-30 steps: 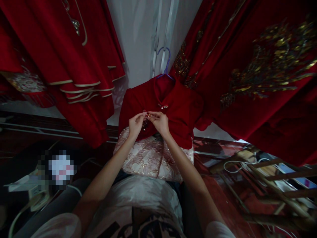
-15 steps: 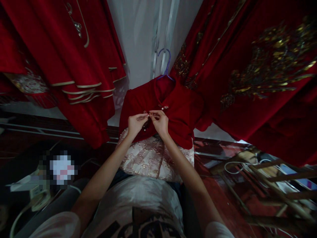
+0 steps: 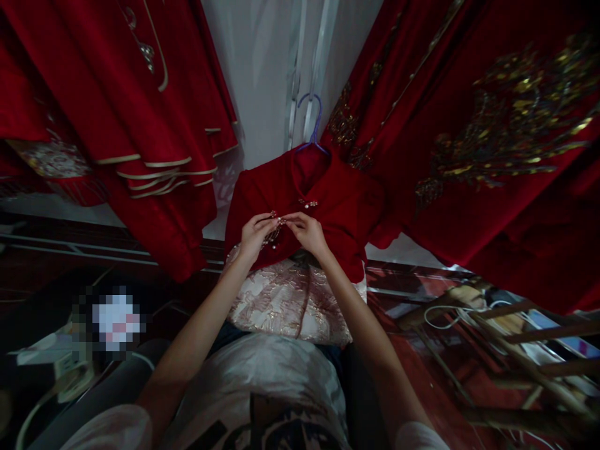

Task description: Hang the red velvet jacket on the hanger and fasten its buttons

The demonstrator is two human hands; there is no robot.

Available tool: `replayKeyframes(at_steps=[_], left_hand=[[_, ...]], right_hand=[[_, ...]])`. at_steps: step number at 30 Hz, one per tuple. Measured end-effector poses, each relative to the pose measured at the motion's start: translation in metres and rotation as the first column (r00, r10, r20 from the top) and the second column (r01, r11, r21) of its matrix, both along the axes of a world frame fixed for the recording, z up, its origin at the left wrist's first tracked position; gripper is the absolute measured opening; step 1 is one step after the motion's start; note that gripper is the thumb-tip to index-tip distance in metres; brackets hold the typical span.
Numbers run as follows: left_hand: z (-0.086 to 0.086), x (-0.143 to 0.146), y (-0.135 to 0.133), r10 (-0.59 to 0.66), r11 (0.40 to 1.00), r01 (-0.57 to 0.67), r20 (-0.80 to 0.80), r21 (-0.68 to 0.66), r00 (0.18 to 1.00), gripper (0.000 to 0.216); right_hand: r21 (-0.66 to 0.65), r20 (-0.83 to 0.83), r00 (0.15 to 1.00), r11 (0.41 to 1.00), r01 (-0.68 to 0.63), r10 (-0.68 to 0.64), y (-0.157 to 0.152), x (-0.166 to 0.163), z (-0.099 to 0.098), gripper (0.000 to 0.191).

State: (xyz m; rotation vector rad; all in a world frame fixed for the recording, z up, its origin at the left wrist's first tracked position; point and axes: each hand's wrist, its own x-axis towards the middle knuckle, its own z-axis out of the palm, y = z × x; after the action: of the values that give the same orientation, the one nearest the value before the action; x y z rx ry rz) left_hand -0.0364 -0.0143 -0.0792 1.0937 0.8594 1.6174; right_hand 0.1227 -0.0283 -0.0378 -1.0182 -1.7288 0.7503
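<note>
A red garment (image 3: 342, 206) with a purple hanger (image 3: 315, 122) in its collar lies spread before me. My left hand (image 3: 254, 236) is at its front, thumb and fingertips pinching a small beaded fastening (image 3: 280, 220). From the other side my right hand (image 3: 307, 231) meets it, fingertips closed on the same fastening, which the fingers partly cover. Another beaded ornament (image 3: 308, 204) sits near the collar. Below the left fingers hang more beads (image 3: 273, 240). A pale brocade piece (image 3: 285, 300) with a shiny raised pattern covers my lap beneath the red cloth.
Red garments with pale-edged hems (image 3: 173, 144) hang at left. More red clothing with a gold sequin design (image 3: 506, 125) hangs at right. A wooden frame (image 3: 529, 331) with cables stands lower right. A power strip (image 3: 75, 375) lies lower left, beside a blurred-out patch.
My right hand has shifted slightly right and flattened, its fingers now stretched toward the fastening. The left fingers have spread a little, showing more beads. The garment has stayed in place.
</note>
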Motion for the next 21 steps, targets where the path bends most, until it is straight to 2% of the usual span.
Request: replayKeyframes(at_steps=[2, 4, 7, 11, 14, 16, 18, 21], left_hand=[[-0.008, -0.002, -0.005, 0.074, 0.996, -0.069, -0.117, 0.05, 0.99, 0.034], [-0.016, -0.004, -0.014, 0.123, 0.99, -0.097, -0.282, 0.102, 0.952, 0.026], [-0.024, -0.004, -0.03, 0.152, 0.982, -0.062, -0.544, 0.18, 0.825, 0.021], [-0.025, -0.001, -0.043, 0.255, 0.942, 0.029, -0.767, 0.336, 0.589, 0.017], [-0.024, -0.001, -0.044, 0.271, 0.939, 0.047, -0.813, 0.342, 0.515, 0.013], [-0.024, -0.002, -0.043, 0.269, 0.944, 0.032, -0.824, 0.328, 0.498, 0.014], [-0.025, -0.005, -0.043, 0.252, 0.953, 0.009, -0.809, 0.303, 0.531, 0.015], [-0.028, -0.006, -0.043, 0.17, 0.97, 0.012, -0.718, 0.242, 0.675, 0.018]], right_hand=[[-0.035, 0.04, 0.999, 0.999, -0.031, 0.032, -0.005, 0.015, 0.001, 0.018], [-0.048, 0.135, 0.991, 0.999, 0.008, -0.002, -0.012, 0.032, 0.004, 0.017], [-0.035, 0.38, 0.921, 0.993, 0.11, -0.089, -0.027, 0.05, 0.01, 0.017], [0.005, 0.71, 0.686, 0.976, 0.218, -0.157, -0.046, 0.053, 0.015, 0.015], [0.116, 0.846, 0.483, 0.963, 0.245, -0.225, -0.058, 0.047, 0.013, 0.03], [0.194, 0.881, 0.394, 0.96, 0.204, -0.261, -0.062, 0.046, 0.009, 0.03], [0.209, 0.879, 0.404, 0.966, 0.149, -0.253, -0.064, 0.05, 0.006, 0.019], [0.036, 0.791, 0.61, 0.999, 0.034, -0.05, -0.061, 0.06, 0.004, 0.015]])
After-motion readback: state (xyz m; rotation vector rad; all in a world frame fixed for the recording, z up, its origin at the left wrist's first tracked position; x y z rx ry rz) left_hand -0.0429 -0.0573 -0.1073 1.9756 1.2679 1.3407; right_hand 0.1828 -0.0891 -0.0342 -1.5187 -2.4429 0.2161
